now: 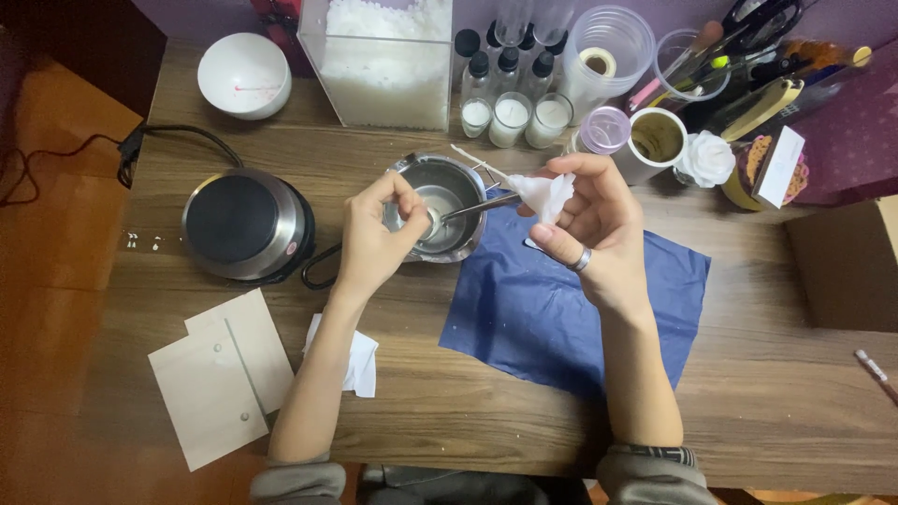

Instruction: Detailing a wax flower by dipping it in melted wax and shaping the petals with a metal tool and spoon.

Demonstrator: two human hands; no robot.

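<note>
My left hand (379,234) pinches the bowl end of a metal spoon (468,208) over a small steel melting pot (447,201) on the wooden table. My right hand (589,220), with a ring on one finger, grips a crumpled white tissue (547,194) near the spoon's handle end, above a blue cloth (561,313). Whether the right hand also holds the spoon's handle I cannot tell.
A round electric hot plate (245,223) sits left of the pot. Behind stand a clear box of white wax flakes (383,61), a white bowl (244,75), dark-capped bottles, three small filled candle glasses (513,120) and tool jars. Paper cards (220,374) and a tissue (360,360) lie near the front.
</note>
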